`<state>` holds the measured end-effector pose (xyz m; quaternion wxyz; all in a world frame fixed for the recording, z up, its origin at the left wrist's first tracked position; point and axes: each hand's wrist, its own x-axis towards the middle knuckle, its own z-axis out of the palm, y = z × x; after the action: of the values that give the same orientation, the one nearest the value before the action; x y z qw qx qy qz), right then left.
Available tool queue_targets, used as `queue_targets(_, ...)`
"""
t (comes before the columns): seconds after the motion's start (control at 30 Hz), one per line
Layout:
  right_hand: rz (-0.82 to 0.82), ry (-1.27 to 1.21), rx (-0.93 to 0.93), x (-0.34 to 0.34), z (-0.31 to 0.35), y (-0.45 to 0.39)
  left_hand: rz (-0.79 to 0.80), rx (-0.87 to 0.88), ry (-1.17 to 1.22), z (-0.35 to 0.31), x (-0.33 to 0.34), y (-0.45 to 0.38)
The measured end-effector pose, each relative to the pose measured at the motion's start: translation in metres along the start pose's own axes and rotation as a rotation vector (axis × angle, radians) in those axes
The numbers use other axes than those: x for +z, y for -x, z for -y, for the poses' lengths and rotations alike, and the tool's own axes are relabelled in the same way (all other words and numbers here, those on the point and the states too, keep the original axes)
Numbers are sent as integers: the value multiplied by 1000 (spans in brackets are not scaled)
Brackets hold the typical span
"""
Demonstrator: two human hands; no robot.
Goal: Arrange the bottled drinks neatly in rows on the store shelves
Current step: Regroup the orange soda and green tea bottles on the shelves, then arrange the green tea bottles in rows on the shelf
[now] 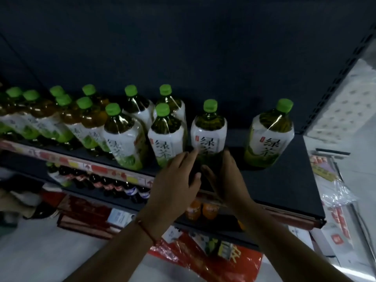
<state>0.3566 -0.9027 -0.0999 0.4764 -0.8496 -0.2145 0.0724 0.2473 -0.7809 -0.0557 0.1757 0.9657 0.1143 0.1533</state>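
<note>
Several green-capped tea bottles with white and green labels stand on the dark top shelf (284, 184). One bottle (209, 129) stands just ahead of both hands. My left hand (177, 180) reaches its straight fingers to the bottle's lower left side. On the lower right side lies my right hand (225, 176), fingers straight. Whether either hand touches the bottle is hard to tell. Another bottle (268, 135) stands alone to the right, apart from the rest. To the left, bottles (126, 137) stand in crowded rows.
Lower shelves hold dark cola bottles (130, 190) and orange drink bottles (201, 210). A red plastic-wrapped pack (203, 259) lies on the floor below. White wrapped goods (333, 180) stand at the right. The shelf's right part is bare.
</note>
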Motion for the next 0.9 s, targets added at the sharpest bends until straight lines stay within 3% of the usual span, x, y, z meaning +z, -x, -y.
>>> queue_targets(0.17, 311, 439, -105, 0, 14, 68, 116, -94, -128, 54, -7, 78)
queue_targets(0.37, 665, 567, -326, 71, 71, 121, 155, -304, -149, 124, -31, 182)
queue_targets(0.63, 816, 571, -571, 221, 147, 180, 138, -614, -122, 222, -115, 316)
queue_targets(0.9, 887, 458, -555, 348, 218, 221, 133, -758, -169, 311, -174, 399)
